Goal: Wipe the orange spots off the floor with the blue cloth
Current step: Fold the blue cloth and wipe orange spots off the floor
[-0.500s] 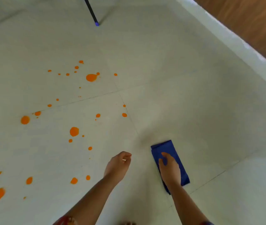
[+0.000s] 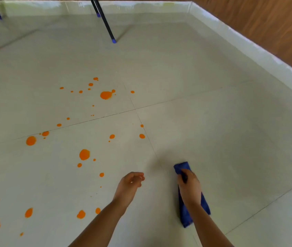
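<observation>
Right hand [image 2: 189,187] is on the blue cloth [image 2: 188,213], fingers curled down around its far end and gripping it; the cloth looks bunched there. Cloth is folded into a long strip lying on the floor [image 2: 212,131], running from under the hand back toward the near edge of the floor, partly covered by the right wrist. Whether the palm is pressing flat, can't tell.

Left hand [image 2: 130,184] is just left of the cloth, not touching it. Fingers loosely curled, slightly apart, holding nothing. Can't tell if it hovers or rests on the floor.

Orange spots [image 2: 106,95] are all left of the cloth, none under or touching it. Biggest blob sits past the tile joint, toward the far side. More mid-floor: one at [image 2: 84,154], one at [image 2: 31,140], small ones near the tile joint just beyond the left hand. Another cluster near the left edge of the floor, close to the viewer, by the left forearm.

Tiles right of the joint, around the cloth, show no orange.

Dark furniture legs [image 2: 106,24] with blue tips stand at the far side of the floor. White skirting [image 2: 248,45] runs along the far and right edges, wood panelling above it.
</observation>
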`<state>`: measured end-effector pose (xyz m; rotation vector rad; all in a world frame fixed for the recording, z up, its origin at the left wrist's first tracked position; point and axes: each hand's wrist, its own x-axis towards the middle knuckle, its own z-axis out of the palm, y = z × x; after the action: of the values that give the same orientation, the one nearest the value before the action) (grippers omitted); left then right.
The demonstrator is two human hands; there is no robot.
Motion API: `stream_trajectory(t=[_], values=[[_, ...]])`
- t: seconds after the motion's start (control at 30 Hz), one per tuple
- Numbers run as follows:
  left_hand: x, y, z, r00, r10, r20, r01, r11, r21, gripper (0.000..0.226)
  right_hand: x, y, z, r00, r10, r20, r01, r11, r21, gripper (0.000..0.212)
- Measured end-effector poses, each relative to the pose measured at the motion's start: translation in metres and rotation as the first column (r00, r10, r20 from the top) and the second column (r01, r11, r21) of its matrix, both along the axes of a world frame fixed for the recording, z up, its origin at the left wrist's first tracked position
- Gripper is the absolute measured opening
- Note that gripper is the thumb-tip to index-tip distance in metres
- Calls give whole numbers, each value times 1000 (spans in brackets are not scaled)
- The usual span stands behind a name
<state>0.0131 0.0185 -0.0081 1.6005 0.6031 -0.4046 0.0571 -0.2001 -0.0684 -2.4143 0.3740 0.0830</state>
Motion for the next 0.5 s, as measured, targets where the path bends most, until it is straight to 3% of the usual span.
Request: stream_trajectory(t=[0.1,0.23,0.3,0.37,0.43,0.5], values=[[15,2,18,999,45,14,-45,998,-39,22,16,32,38,999,-46,-12,47,923,381,9],[35,20,56,992,65,109,-70,996,47,28,33,80,104,979,36,-202,150,548,823,20],[40,38,85,982,37,184,-55,994,94,34,36,98,139,959,151,-238,180,322,929,31],[35,65,115,969,6,246,-37,992,122,37,33,117,167,939,256,-229,193,159,968,37],[26,90,138,968,-34,247,3,992,127,42,30,135,188,918,339,-207,186,93,978,37],[6,117,157,976,16,216,-40,993,110,50,25,162,199,878,426,-218,193,101,976,38]])
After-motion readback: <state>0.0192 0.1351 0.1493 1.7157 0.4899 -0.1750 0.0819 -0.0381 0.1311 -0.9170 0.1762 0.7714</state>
